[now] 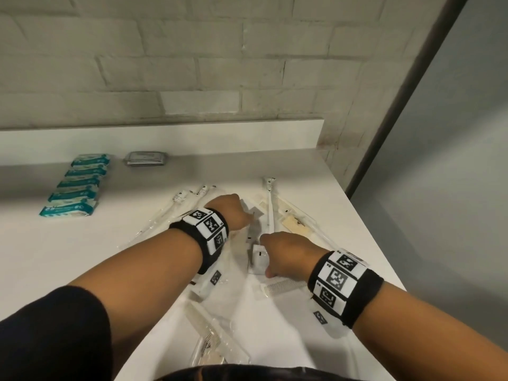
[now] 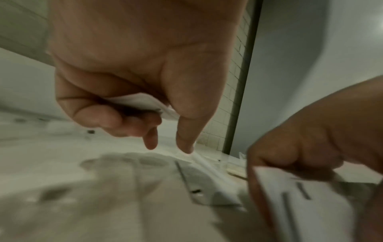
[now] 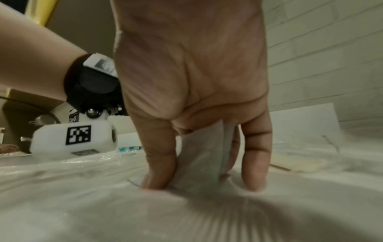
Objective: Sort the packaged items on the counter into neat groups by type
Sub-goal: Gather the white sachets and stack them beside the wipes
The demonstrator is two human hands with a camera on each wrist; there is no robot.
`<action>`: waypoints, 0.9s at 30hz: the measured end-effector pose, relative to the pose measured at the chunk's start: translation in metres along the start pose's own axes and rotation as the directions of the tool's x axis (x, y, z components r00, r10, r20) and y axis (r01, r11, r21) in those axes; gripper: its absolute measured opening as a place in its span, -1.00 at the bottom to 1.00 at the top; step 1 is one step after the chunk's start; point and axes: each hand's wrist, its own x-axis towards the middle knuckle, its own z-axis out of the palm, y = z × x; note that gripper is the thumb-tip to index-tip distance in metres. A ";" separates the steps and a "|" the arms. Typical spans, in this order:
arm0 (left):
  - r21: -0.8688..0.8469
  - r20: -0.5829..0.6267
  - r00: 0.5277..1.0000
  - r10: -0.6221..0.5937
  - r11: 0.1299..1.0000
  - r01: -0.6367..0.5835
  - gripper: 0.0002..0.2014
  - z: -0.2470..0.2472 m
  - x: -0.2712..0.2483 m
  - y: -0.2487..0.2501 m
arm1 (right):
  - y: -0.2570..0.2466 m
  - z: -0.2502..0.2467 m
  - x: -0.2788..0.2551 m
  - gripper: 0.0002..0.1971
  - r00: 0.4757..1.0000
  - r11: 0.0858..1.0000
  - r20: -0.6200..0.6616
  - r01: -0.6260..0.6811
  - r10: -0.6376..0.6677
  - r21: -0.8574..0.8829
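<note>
Several flat white sachets lie mixed with wrapped toothbrushes [image 1: 270, 204] and combs [image 1: 283, 287] on the white counter [image 1: 55, 257]. My left hand [image 1: 233, 213] curls round one white sachet [image 2: 145, 101] against the palm, while its thumb and a fingertip point down at another sachet [image 2: 199, 178] on the pile. Just to the right, my right hand [image 1: 283, 254] pinches a white sachet [image 3: 203, 155] upright between thumb and fingers, its lower edge on the counter.
A row of teal packets [image 1: 79, 185] sits at the back left, with a silver packet [image 1: 145, 158] beside it by the wall ledge. More toothbrushes [image 1: 178, 199] and a wrapped comb [image 1: 203, 323] lie around. The counter's edge [image 1: 371, 229] runs close on the right.
</note>
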 end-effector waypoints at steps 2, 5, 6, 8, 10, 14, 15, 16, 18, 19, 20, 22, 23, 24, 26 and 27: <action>-0.021 0.061 0.998 -0.003 1.000 0.005 -0.69 0.006 -0.003 0.017 | 0.001 0.001 0.007 -0.52 0.999 0.999 -0.014 -0.043 0.043 -0.023; 0.003 0.115 0.993 -0.020 1.000 0.019 -0.76 0.012 -0.002 0.035 | 0.007 0.000 0.011 -0.66 0.992 0.992 -0.026 -0.128 0.127 -0.014; 0.047 0.123 0.992 -0.027 0.999 0.021 -0.74 0.012 -0.001 0.039 | 0.010 -0.002 0.010 -0.69 0.991 0.992 -0.034 -0.126 0.126 -0.002; 0.186 0.145 0.989 -0.014 0.983 -0.014 -0.66 0.011 0.001 0.044 | 0.022 -0.007 0.007 -0.65 0.991 0.990 -0.039 -0.126 0.129 0.067; 0.311 0.152 0.988 0.022 0.948 -0.069 -0.62 0.008 0.000 0.042 | 0.033 -0.013 0.002 -0.61 0.984 0.959 -0.039 -0.160 0.173 0.232; 0.354 0.178 0.982 0.059 0.927 -0.120 -0.49 0.008 0.003 0.032 | 0.046 -0.031 -0.012 -0.74 0.966 0.726 -0.047 -0.159 0.256 0.669; 0.334 0.190 0.980 0.066 0.934 -0.128 -0.48 0.009 0.003 0.029 | 0.048 -0.033 -0.016 -0.77 0.966 0.670 -0.061 -0.127 0.250 0.732; 0.297 0.200 0.977 0.071 0.946 -0.129 -0.47 0.011 0.002 0.026 | 0.049 -0.035 -0.018 -0.80 0.967 0.635 -0.080 -0.095 0.242 0.767; 0.146 0.181 0.981 0.076 0.984 -0.103 -0.46 0.014 0.000 0.021 | 0.048 -0.037 -0.021 -0.76 0.962 0.595 -0.145 -0.022 0.230 0.803; 0.018 0.155 0.984 0.083 0.996 -0.087 -0.47 0.016 -0.001 0.017 | 0.047 -0.036 -0.020 -0.75 0.959 0.548 -0.175 0.025 0.223 0.836; -0.148 0.121 0.988 0.097 0.986 -0.079 -0.50 0.018 -0.002 0.013 | 0.045 -0.036 -0.020 -0.74 0.954 0.467 -0.189 0.061 0.233 0.882; -0.546 0.056 0.990 0.129 0.834 -0.078 -0.62 0.016 -0.009 0.009 | 0.040 -0.036 -0.019 -0.69 0.941 0.293 -0.210 0.129 0.264 0.947; -0.733 0.023 0.990 0.141 0.676 -0.079 -0.67 0.012 -0.017 0.009 | 0.036 -0.038 -0.020 -0.69 0.933 0.234 -0.226 0.161 0.281 0.959; -0.875 0.009 0.988 0.153 0.480 -0.067 -0.70 0.007 -0.026 0.010 | 0.032 -0.039 -0.020 -0.71 0.926 0.187 -0.244 0.195 0.290 0.963; -0.991 0.002 0.981 0.196 0.135 -0.025 -0.69 -0.005 -0.046 0.009 | 0.020 -0.042 -0.023 -0.75 0.915 0.122 -0.292 0.268 0.278 0.956; -0.998 0.000 0.975 0.222 0.057 -0.013 -0.68 -0.009 -0.055 0.008 | 0.014 -0.043 -0.025 -0.78 0.912 0.094 -0.316 0.302 0.263 0.949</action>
